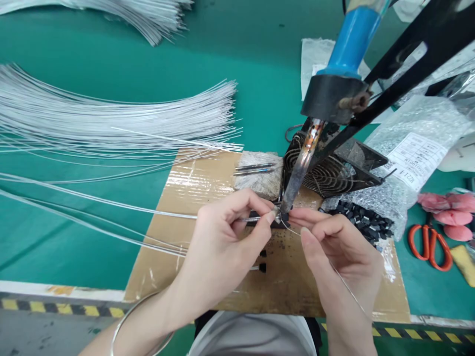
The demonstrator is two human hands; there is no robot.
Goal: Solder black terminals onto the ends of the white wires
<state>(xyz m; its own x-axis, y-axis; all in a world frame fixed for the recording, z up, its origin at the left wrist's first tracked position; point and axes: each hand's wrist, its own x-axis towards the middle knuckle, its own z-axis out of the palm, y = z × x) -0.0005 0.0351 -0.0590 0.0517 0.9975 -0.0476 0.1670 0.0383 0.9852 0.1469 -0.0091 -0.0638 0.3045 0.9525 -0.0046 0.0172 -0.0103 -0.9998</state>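
Observation:
My left hand (226, 237) pinches a thin white wire (148, 213) that runs in from the left, its end held at the tip of a mounted soldering iron (302, 163). My right hand (334, 247) pinches a fine strand of solder wire (345, 284) and brings it to the same tip, where a small black part (284, 219) sits. The iron has a blue handle (352, 37) and hangs on a black stand (404, 74). Both hands work above a taped cardboard pad (208, 188).
Bundles of white wires (111, 118) fan over the green table (92, 237) at left. A black fan grille (330, 173), a pile of small black parts (365, 220), plastic bags (415, 148) and orange scissors (430, 244) lie at right. Two finished pieces (261, 267) rest on the cardboard.

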